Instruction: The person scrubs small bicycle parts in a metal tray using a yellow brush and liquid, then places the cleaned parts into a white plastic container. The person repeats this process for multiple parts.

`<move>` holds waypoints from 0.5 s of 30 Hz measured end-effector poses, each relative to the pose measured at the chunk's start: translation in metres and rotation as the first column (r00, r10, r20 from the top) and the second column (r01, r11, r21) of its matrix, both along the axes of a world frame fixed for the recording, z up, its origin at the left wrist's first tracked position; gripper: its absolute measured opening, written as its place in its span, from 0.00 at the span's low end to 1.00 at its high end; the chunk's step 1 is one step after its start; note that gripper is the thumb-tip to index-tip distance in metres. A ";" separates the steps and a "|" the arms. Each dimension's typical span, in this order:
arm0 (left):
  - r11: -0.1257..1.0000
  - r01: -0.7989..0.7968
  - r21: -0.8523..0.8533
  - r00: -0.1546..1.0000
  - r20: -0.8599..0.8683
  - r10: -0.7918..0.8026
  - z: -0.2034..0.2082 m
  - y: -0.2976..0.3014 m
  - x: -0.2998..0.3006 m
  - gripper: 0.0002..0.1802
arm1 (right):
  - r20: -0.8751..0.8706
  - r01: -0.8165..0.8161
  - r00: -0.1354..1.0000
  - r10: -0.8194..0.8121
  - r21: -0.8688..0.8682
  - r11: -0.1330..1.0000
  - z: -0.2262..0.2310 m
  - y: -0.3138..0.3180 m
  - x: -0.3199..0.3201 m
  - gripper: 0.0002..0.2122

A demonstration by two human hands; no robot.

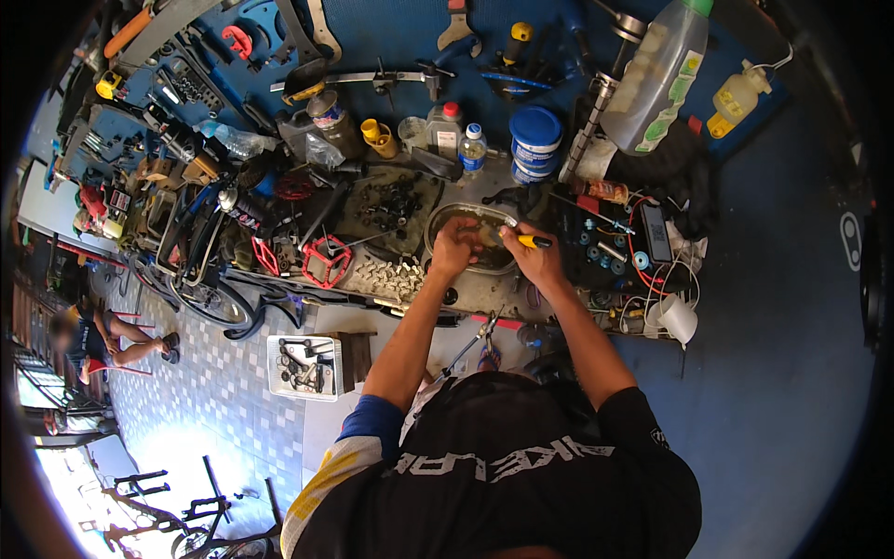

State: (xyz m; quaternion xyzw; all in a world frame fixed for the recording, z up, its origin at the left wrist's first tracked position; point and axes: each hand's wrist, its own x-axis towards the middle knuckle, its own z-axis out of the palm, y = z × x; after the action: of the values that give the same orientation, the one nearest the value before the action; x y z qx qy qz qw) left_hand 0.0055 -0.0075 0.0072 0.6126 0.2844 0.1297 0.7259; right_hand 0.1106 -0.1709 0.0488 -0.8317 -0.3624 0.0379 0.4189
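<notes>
My left hand (453,246) reaches into an oval metal pan (477,207) on the workbench. Its fingers are bent together at the pan's left side, and what they pinch is too small to make out. On the pan's right edge, my right hand (535,256) is closed round a tool with a yellow and black handle (534,241). The tool slants over the pan; its working end is too small to identify. Dark liquid seems to lie in the pan. Small metal parts (391,278) are spread left of my left wrist, beside a red bike pedal (326,262).
Behind the pan stand a blue-and-white tub (535,140), a small bottle (472,149) and a red-capped bottle (444,130). A large green-capped bottle (656,79) is at upper right. A white cup (675,320) hangs off the right corner. A parts tray (305,367) sits below left; a person (102,335) sits farther left.
</notes>
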 end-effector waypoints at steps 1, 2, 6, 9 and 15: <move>1.000 0.002 -0.014 1.000 -0.012 -0.002 -0.002 0.003 -0.004 0.16 | 0.016 0.021 1.000 -0.021 -0.034 0.999 0.001 0.001 0.002 0.15; 0.999 -0.002 -0.035 1.000 0.023 0.002 -0.007 0.007 -0.006 0.14 | -0.059 0.000 0.998 0.000 -0.007 1.000 0.000 0.001 0.002 0.15; 0.990 -0.014 -0.142 0.993 0.113 0.030 -0.011 0.011 -0.003 0.12 | -0.221 -0.103 0.971 0.094 -0.033 0.994 -0.008 -0.003 0.001 0.17; 0.979 -0.039 -0.198 0.989 0.129 0.065 -0.011 0.011 0.001 0.12 | -0.137 -0.255 0.958 0.253 0.003 0.967 -0.026 -0.009 -0.004 0.18; 0.987 -0.048 -0.150 0.992 0.109 0.065 -0.020 0.011 -0.001 0.15 | 0.030 -0.233 0.969 0.244 -0.206 0.950 -0.031 -0.013 0.000 0.16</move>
State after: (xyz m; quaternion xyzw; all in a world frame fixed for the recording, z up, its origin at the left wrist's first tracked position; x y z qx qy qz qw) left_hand 0.0046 0.0032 -0.0133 0.5405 0.2687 0.1638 0.7803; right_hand 0.1106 -0.1844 0.0180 -0.8206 -0.4661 0.1017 0.3148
